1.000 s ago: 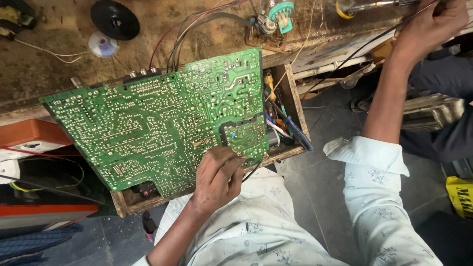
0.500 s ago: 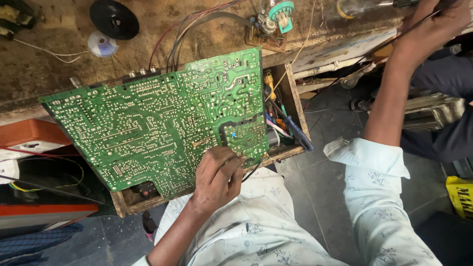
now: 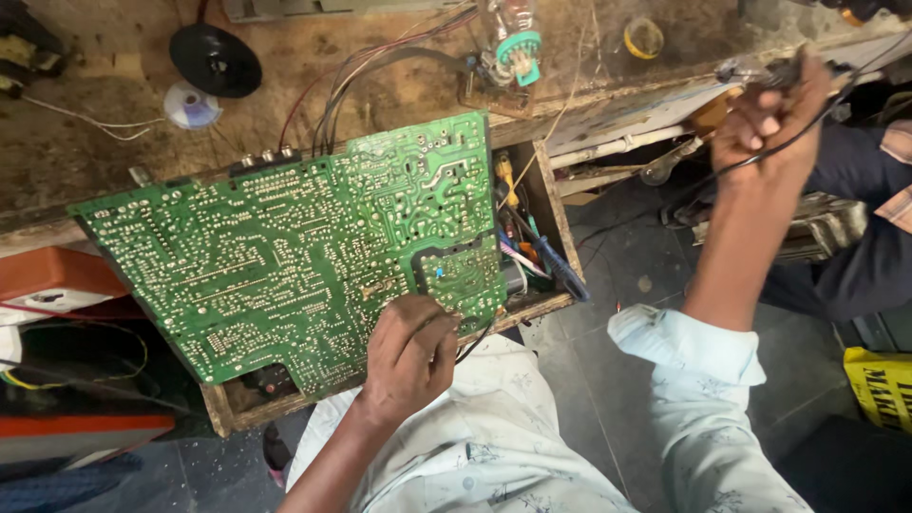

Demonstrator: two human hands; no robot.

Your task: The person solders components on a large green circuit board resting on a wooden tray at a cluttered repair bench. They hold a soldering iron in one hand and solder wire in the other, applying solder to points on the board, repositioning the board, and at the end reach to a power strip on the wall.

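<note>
Closest in, the person's left hand (image 3: 410, 356) sits curled at the near edge of the green circuit board (image 3: 285, 256), its fingers (image 3: 432, 328) bent tight against the solder side, close by a small cut-out section; they seem to pinch or press something there, but the knuckles hide it, so what they grip cannot be told. A dark wire (image 3: 475, 344) runs out just beside those fingers. The board lies track-side up and tilted across an open wooden drawer (image 3: 546, 228), likely so the joints face the person and the drawer's rim props it. Beyond the fingers, on the side toward the other hand, the drawer's open end shows a clutter of tools (image 3: 532, 252), with blue and yellow handles poking out. Further off and raised, the right hand (image 3: 765, 123) is closed around a dark tool (image 3: 760, 71) with a thin black cable (image 3: 665, 195) trailing down toward the floor; the tool's tip is blurred and hard to name. Past the board, the worn surface (image 3: 95, 161) carries a black round disc (image 3: 216, 60), a small shiny disc (image 3: 190, 104), a bundle of red and grey wires (image 3: 361, 71) running up from the board, and a glass part with a teal base (image 3: 513, 43), cut off by the frame's top edge.
</note>
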